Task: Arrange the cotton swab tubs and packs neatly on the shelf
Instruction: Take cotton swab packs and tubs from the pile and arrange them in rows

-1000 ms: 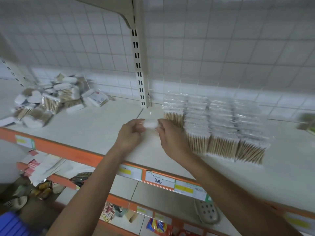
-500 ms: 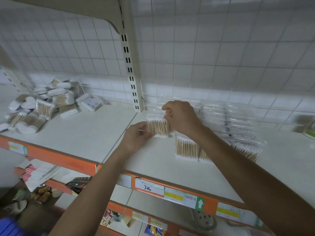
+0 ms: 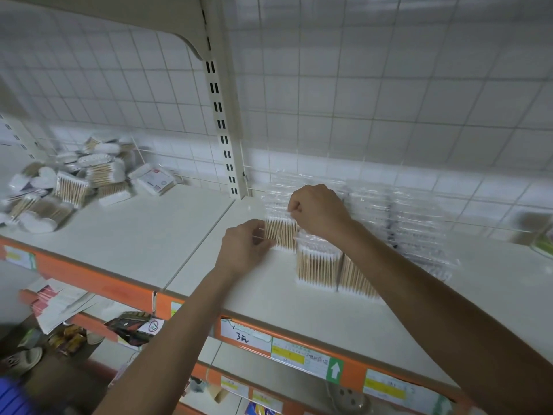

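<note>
Both hands hold one clear pack of wooden cotton swabs [image 3: 279, 235] standing upright on the white shelf [image 3: 167, 241]. My left hand [image 3: 244, 248] pinches its lower left side. My right hand [image 3: 317, 212] grips its top edge from above. The pack stands at the left end of neat rows of similar packs [image 3: 398, 232], just behind another upright pack [image 3: 318, 266]. A loose heap of swab tubs and packs [image 3: 68, 187] lies at the far left of the shelf.
A slotted upright post [image 3: 223, 130] and wire grid back panel rise behind the packs. The orange shelf edge [image 3: 98, 283] carries price labels [image 3: 302, 353]. Lower shelves hold papers and small goods. A blurred item [image 3: 538, 235] sits at the far right.
Both hands carried the pack away from the front edge to the left end of the rows and set it upright there. The camera moved closer.
</note>
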The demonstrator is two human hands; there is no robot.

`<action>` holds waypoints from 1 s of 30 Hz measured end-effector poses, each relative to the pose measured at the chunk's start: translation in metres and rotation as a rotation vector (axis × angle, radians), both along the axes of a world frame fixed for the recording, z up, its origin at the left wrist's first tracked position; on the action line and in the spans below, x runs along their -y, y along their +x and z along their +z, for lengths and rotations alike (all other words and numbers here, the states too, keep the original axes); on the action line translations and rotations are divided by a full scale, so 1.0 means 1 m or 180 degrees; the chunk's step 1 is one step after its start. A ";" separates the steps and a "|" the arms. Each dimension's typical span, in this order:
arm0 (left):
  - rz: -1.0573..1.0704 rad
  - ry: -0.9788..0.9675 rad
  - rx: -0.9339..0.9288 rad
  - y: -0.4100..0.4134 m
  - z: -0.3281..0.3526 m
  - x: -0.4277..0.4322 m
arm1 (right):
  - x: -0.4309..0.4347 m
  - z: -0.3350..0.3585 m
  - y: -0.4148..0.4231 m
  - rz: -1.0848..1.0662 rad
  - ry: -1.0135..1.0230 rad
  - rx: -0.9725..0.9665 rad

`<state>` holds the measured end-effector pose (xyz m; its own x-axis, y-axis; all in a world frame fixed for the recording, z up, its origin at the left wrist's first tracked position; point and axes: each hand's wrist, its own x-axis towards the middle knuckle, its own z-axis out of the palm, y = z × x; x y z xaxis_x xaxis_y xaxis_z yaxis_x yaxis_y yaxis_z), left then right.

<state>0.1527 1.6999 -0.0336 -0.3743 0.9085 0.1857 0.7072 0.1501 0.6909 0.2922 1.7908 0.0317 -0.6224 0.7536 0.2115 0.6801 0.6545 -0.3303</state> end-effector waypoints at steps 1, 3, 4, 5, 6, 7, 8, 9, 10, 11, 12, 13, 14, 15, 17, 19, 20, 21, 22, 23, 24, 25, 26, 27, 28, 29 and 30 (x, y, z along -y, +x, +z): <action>0.0023 -0.0013 -0.0031 0.001 0.000 0.000 | -0.001 0.000 0.000 0.0014 0.0012 0.0013; 0.0065 -0.0045 -0.0084 0.002 -0.001 -0.001 | -0.004 -0.002 0.000 0.0038 0.0015 0.0033; 0.0068 -0.0055 -0.0098 0.002 -0.001 -0.001 | -0.005 -0.003 0.000 0.0048 0.0005 0.0023; 0.0058 -0.0057 -0.0117 0.003 -0.001 -0.001 | -0.005 -0.003 0.001 0.0064 -0.0003 -0.0002; 0.0034 -0.0069 -0.0150 0.003 -0.001 0.000 | -0.005 -0.002 0.001 0.0080 -0.0011 -0.0037; 0.0009 -0.0090 -0.0198 0.003 0.000 0.001 | -0.005 0.000 0.001 0.0097 0.0013 -0.0070; -0.0010 -0.0127 -0.0230 0.003 0.001 0.001 | -0.004 0.002 0.001 0.0108 0.0050 -0.0102; -0.0016 -0.0164 -0.0263 0.001 0.003 0.001 | -0.003 0.004 0.000 0.0115 0.0095 -0.0127; 0.0024 -0.0206 -0.0297 -0.001 0.005 0.000 | -0.001 0.006 -0.002 0.0121 0.0136 -0.0159; 0.0102 -0.0218 -0.0354 -0.004 0.007 0.000 | 0.000 0.009 -0.005 0.0142 0.0175 -0.0187; 0.0192 -0.0212 -0.0418 -0.008 0.010 -0.001 | 0.002 0.011 -0.009 0.0174 0.0203 -0.0206; 0.0263 -0.0183 -0.0505 -0.012 0.012 -0.002 | 0.004 0.013 -0.013 0.0212 0.0226 -0.0217; 0.0316 -0.0150 -0.0596 -0.017 0.015 -0.002 | 0.006 0.015 -0.019 0.0248 0.0224 -0.0220; 0.0363 -0.0124 -0.0681 -0.021 0.018 -0.001 | 0.010 0.016 -0.025 0.0288 0.0228 -0.0215; 0.0451 -0.0063 -0.0786 -0.032 0.022 -0.001 | 0.016 0.015 -0.042 0.0371 0.0250 -0.0169; 0.0535 -0.0041 -0.0945 -0.047 0.022 0.000 | 0.022 0.010 -0.064 0.0445 0.0285 -0.0075; 0.0572 -0.0079 -0.1034 -0.057 0.022 0.000 | 0.025 0.007 -0.076 0.0482 0.0287 -0.0019; 0.0609 -0.0130 -0.1107 -0.067 0.020 0.001 | 0.027 0.003 -0.089 0.0518 0.0283 0.0042; 0.0642 -0.0178 -0.1165 -0.078 0.019 0.002 | 0.028 -0.001 -0.103 0.0539 0.0269 0.0099; 0.0663 -0.0218 -0.1227 -0.090 0.017 0.004 | 0.029 -0.005 -0.116 0.0548 0.0243 0.0155; 0.0673 -0.0254 -0.1293 -0.102 0.016 0.006 | 0.030 -0.008 -0.130 0.0549 0.0196 0.0201; 0.0680 -0.0289 -0.1358 -0.115 0.015 0.009 | 0.031 -0.011 -0.144 0.0553 0.0151 0.0231; 0.0694 -0.0323 -0.1417 -0.130 0.014 0.011 | 0.031 -0.014 -0.158 0.0557 0.0119 0.0251; 0.0726 -0.0365 -0.1470 -0.145 0.014 0.013 | 0.031 -0.017 -0.173 0.0564 0.0108 0.0274; 0.0777 -0.0418 -0.1523 -0.161 0.014 0.014 | 0.031 -0.019 -0.188 0.0570 0.0108 0.0294; 0.0836 -0.0471 -0.1580 -0.178 0.014 0.016 | 0.030 -0.022 -0.204 0.0573 0.0113 0.0298; 0.0890 -0.0522 -0.1632 -0.194 0.015 0.017 | 0.029 -0.025 -0.219 0.0572 0.0120 0.0282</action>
